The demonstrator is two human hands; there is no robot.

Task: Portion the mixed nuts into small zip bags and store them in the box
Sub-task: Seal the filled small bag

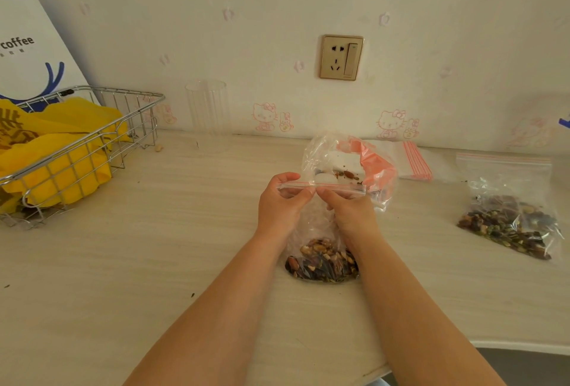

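- Caught mid-seal: small zip bag (pixel 322 250) held upright near the middle of the tabletop (pixel 154 262), its nut-filled bottom resting on the surface toward the near edge.
- Left hand (pixel 282 200) pinching the left part of the zip strip (pixel 320 187), thumb and fingers curled round it.
- Right hand (pixel 348 209) pinching the same strip just beside the left, fingertips of the two hands almost touching at its middle.
- Right end of the strip seemingly not yet pressed; whether the left end was shut could not be told.
- Best done by sliding the right pinch outward along the strip to its right end, pressing firmly all the way, left hand steadying.
- Worth squeezing spare air out first, and keeping nuts low, clear of the track.
- Larger supply bag (pixel 348 163) standing open just behind, toward the far edge, a few nuts inside; care needed not to knock it.
- One filled bag (pixel 509 219) lying near the right edge; stack of unused zip bags (pixel 415 163) behind it, near the far edge.
- Wire basket (pixel 92 145) with yellow packets at the left edge, probably the storage box, well apart from the hands.
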